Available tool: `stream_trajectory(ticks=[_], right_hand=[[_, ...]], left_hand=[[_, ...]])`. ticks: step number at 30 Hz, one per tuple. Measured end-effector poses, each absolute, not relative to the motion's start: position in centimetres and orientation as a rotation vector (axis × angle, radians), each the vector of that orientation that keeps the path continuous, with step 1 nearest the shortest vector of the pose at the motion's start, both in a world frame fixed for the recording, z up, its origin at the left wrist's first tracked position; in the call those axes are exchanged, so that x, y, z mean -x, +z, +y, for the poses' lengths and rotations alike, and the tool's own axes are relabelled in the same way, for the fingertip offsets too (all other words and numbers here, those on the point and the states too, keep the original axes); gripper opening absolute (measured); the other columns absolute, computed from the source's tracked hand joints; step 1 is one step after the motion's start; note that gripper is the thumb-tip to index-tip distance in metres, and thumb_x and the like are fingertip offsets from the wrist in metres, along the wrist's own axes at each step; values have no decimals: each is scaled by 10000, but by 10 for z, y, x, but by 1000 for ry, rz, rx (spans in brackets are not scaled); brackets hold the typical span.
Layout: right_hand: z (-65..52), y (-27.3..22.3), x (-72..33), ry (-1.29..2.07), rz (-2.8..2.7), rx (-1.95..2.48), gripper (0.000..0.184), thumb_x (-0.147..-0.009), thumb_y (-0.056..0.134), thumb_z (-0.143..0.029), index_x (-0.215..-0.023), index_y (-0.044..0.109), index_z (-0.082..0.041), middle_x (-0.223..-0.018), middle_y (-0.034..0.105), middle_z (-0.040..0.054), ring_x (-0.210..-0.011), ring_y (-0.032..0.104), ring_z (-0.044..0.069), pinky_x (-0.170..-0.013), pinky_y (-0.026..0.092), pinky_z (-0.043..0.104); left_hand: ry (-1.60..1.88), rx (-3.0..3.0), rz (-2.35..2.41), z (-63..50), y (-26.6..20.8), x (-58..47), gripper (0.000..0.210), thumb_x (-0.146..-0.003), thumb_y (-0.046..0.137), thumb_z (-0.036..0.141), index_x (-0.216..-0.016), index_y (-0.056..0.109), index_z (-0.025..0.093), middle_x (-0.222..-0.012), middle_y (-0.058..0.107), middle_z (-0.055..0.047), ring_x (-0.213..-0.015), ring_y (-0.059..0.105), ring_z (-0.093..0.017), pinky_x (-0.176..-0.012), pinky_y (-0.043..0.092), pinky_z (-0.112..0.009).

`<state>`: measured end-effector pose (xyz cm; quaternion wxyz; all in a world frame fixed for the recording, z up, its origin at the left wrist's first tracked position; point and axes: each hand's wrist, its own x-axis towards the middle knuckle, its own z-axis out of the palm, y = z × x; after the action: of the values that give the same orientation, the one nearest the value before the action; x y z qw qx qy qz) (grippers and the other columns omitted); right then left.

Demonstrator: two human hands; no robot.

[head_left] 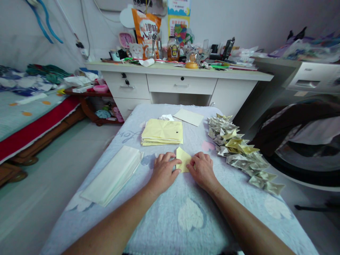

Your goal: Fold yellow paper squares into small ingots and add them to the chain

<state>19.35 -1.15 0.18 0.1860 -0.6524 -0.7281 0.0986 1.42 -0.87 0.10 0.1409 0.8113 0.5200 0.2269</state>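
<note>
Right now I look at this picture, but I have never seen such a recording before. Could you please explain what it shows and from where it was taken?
There is no robot here, only a person's bare left hand and right hand. The single picture comes from a camera worn on the head, looking forward and down, so the forearms enter from the bottom.

The fingers of both hands are on a small folded yellow paper; whether they pinch or just press it is hard to tell. It lies on a patterned blue cloth. Beyond it is a yellow paper stack; to the left, long white papers; to the right, many folded paper pieces.
</note>
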Motion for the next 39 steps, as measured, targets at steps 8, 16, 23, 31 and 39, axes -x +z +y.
stream_trajectory(ticks=[8,16,23,31,39], right_hand=[[-13,1,-192,218,-2070,1869,145,-836,583,-336,-785,585,-200,-944,535,53,-914,434,226,-763,297,328],[-15,2,-191,97,-2152,1799,80,-843,594,-291,-901,604,-235,-987,549,47,-930,432,230,-786,274,340],[-15,3,-186,154,-2288,1714,139,-916,454,-234,-892,588,-206,-904,571,46,-862,459,199,-754,269,327],[-20,8,-177,85,-2252,1797,321,-841,532,-497,-938,548,-191,-934,538,73,-899,448,242,-762,285,347],[-20,10,-185,124,-2199,1851,442,-814,567,-467,-1206,508,-270,-1025,511,77,-927,451,253,-786,310,365]], left_hand=[[683,-2487,1211,-7,-4,-15,283,-814,591,131,-1057,672,253,-1183,632,-23,-1104,509,-211,-990,394,-401],[699,-2393,1175,-2,-5,-14,293,-796,615,129,-1062,672,237,-1197,637,-24,-1106,539,-199,-993,417,-382],[659,-2372,1163,1,-4,-11,295,-794,611,145,-1065,662,248,-1249,613,-14,-1151,515,-208,-1013,389,-395],[613,-2326,1115,5,-3,-7,363,-778,600,126,-1120,641,238,-1282,582,-28,-1191,483,-200,-1048,362,-364],[586,-2303,1114,4,-2,-6,366,-785,579,123,-1125,633,245,-1300,567,-24,-1211,463,-194,-1064,346,-366]])
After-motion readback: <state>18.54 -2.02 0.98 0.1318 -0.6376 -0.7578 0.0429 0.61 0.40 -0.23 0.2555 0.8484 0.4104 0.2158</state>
